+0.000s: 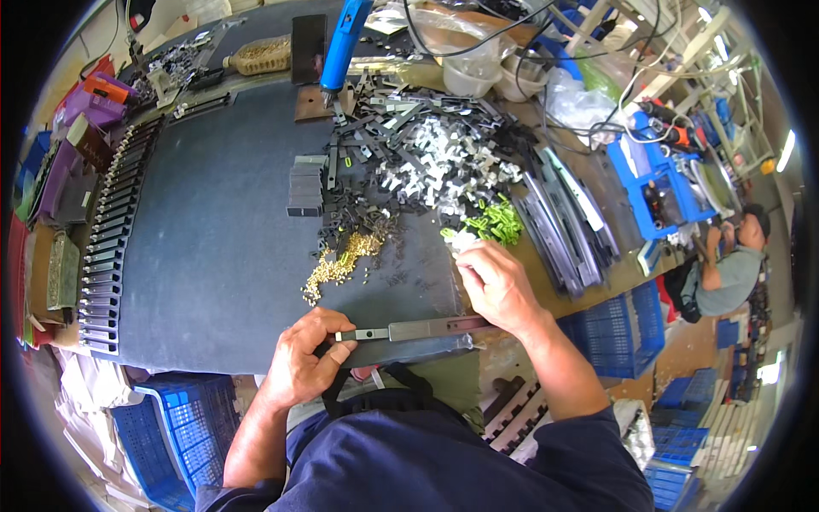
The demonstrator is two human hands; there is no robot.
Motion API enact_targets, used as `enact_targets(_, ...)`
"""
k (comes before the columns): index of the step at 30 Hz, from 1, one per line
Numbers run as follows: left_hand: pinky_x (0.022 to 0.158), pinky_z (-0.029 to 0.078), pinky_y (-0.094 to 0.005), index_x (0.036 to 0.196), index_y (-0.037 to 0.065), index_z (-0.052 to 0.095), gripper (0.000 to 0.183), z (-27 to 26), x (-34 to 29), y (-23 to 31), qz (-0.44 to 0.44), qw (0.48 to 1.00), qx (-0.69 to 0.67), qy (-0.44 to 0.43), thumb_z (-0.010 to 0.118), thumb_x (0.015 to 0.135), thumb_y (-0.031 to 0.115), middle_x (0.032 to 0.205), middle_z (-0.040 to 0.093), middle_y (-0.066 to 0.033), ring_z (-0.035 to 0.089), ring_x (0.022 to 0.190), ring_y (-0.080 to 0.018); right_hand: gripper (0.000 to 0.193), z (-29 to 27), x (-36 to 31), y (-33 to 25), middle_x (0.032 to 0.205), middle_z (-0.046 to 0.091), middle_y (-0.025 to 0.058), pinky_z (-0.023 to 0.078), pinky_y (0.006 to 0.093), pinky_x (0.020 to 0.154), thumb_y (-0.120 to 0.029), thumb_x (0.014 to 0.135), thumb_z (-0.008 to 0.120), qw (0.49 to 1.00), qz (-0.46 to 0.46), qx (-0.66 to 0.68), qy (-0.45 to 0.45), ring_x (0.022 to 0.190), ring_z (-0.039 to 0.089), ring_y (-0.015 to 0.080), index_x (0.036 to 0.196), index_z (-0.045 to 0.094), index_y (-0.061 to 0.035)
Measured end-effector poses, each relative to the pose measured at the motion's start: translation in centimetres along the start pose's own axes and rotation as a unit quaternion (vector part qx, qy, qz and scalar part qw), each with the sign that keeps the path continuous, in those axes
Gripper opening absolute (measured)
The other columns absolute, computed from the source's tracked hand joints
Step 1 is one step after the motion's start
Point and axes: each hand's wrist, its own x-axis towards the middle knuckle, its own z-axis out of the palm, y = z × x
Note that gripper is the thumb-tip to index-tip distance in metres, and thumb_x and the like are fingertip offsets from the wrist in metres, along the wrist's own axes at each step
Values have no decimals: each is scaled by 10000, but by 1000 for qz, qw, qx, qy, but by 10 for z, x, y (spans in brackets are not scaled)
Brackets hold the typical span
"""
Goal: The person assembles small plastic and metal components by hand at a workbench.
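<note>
My left hand (pixel 309 354) is closed round the left end of a long grey metal bar (pixel 418 328) at the near edge of the table. The bar has a hole near that end and reaches right, with its far end behind my right forearm. My right hand (pixel 503 288) is above the bar, thumb and fingers pinched together beside the pile of small white parts (pixel 439 162) and the bright green clips (pixel 499 224). Something whitish shows at those fingertips, but I cannot tell whether they hold it. Small brass-coloured pieces (pixel 341 266) lie in front, between the hands.
A blue electric screwdriver (pixel 343 47) hangs over the table's back. Slotted dark bars (pixel 107 247) stand in a row at left; long grey rails (pixel 563 218) lie at right. Blue crates (pixel 192 431) stand below the table. Another person (pixel 729 269) sits at far right.
</note>
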Motion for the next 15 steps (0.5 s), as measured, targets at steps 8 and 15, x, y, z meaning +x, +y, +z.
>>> enact_targets(8,774,542,-364,1034,19,692,186,1,-1,-1,-1,1000,-4,1,760,863,-5,1006,717,-115,689,892,-258,98,-1,-14,-1,962,687,138,562,417,772,-5,912,723,999,39,-4,-6,864,688,336,1000,679,-8)
enact_targets(15,702,545,-348,1060,0,691,196,1,-1,-6,30,1000,2,4,754,874,-12,1042,711,-120,677,827,-235,86,-22,-23,-1,949,692,138,558,414,762,-56,913,744,995,68,21,-67,854,685,325,982,711,-16)
